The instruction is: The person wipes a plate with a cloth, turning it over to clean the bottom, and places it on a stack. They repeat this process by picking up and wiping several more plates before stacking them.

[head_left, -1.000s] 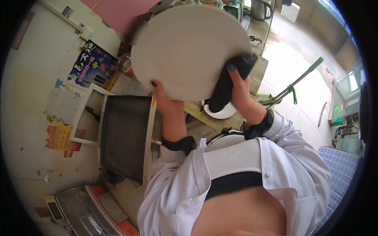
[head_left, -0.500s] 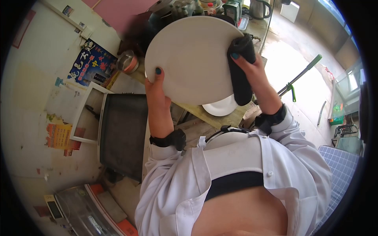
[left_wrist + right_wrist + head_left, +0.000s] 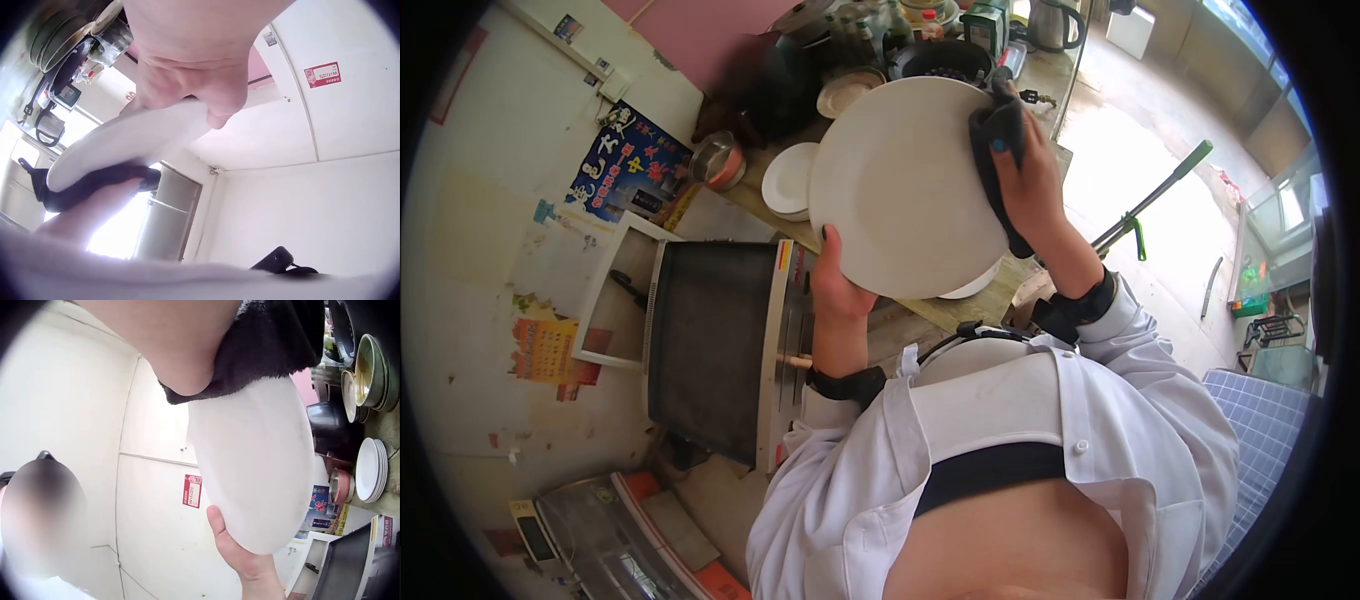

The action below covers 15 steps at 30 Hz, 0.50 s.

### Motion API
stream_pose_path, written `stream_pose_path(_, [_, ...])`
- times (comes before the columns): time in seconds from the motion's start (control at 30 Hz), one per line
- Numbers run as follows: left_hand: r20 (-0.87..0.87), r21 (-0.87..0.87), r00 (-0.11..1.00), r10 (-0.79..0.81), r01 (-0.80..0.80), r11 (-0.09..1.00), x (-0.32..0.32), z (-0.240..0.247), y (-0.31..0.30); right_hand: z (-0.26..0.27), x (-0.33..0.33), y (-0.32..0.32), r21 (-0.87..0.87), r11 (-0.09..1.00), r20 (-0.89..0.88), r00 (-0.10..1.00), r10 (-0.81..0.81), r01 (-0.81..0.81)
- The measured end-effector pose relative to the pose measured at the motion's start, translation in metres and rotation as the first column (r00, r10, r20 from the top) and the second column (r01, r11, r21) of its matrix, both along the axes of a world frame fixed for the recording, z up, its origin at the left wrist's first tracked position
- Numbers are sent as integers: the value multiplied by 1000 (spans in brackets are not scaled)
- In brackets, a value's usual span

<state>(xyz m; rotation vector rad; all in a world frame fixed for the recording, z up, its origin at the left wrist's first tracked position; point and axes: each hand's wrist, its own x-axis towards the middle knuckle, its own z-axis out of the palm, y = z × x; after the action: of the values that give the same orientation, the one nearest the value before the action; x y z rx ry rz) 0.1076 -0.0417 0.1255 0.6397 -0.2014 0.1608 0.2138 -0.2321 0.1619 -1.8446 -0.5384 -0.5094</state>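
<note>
A large white plate (image 3: 910, 190) is held up in front of the body, its broad face toward the head camera. My left hand (image 3: 843, 288) grips its lower left rim, thumb on the near face. At the opposite rim, my right hand (image 3: 1038, 190) holds a dark, fuzzy cloth (image 3: 992, 150) against the plate. In the right wrist view the cloth (image 3: 275, 347) folds over the rim, and the left thumb shows on the plate (image 3: 256, 456). The left wrist view catches the plate (image 3: 125, 140) nearly edge-on, with the cloth (image 3: 94, 190) along its far side.
Behind the plate, a wooden counter carries a stack of small white plates (image 3: 369, 472), a pink pot (image 3: 718, 165), a black pan (image 3: 940, 58) and a kettle (image 3: 1055, 25). Another white plate (image 3: 978, 286) shows partly below. A dark-topped appliance (image 3: 715, 340) stands at the left.
The plate has come down and slightly right, uncovering the stacked plates and pan behind it. The right hand and cloth have shifted upward along the right rim. The left hand still grips the lower left.
</note>
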Motion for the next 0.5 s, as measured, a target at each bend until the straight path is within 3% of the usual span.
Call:
stream_pose_path(0.07, [-32, -9, 999, 16, -16, 1000, -3, 0, -6, 3, -5, 10, -306, 928, 360, 928, -95, 214])
stream_pose_path(0.1, [-34, -10, 999, 19, -20, 1000, -3, -2, -9, 2, -8, 16, -418, 891, 307, 951, -45, 177])
stream_pose_path(0.13, [-26, 3, 1000, 10, -10, 1000, -3, -3, -12, 0, -12, 24, -418, 892, 305, 951, -42, 174])
stream_pose_path(0.2, [-16, 18, 1000, -1, 1, 1000, -1, -4, -16, -5, -22, 41, -548, 835, 266, 939, 219, -40])
stream_pose_path(0.27, [-59, -38, 996, 74, -77, 996, 3, -7, -17, -5, -40, 52, -589, 791, 214, 911, 351, -166])
stream_pose_path(0.3, [-81, -174, 996, 27, -41, 984, 7, -18, -9, -8, -48, 55, -597, 764, 193, 881, 432, -244])
stream_pose_path(0.37, [25, -203, 995, -98, 101, 974, 6, -21, 4, -13, -57, 56, -602, 732, 170, 845, 507, -319])
stream_pose_path(0.4, [106, -224, 977, -185, 204, 953, 5, -20, 11, -16, -60, 54, -637, 663, 147, 783, 604, -392])
stream_pose_path(0.43, [101, -224, 977, -186, 205, 953, 3, -18, 13, -18, -62, 51, -670, 584, 118, 711, 694, -459])
stream_pose_path(0.5, [-93, -51, 980, 176, -181, 982, -2, -6, 12, -23, -59, 37, -699, 541, 81, 699, 710, -468])
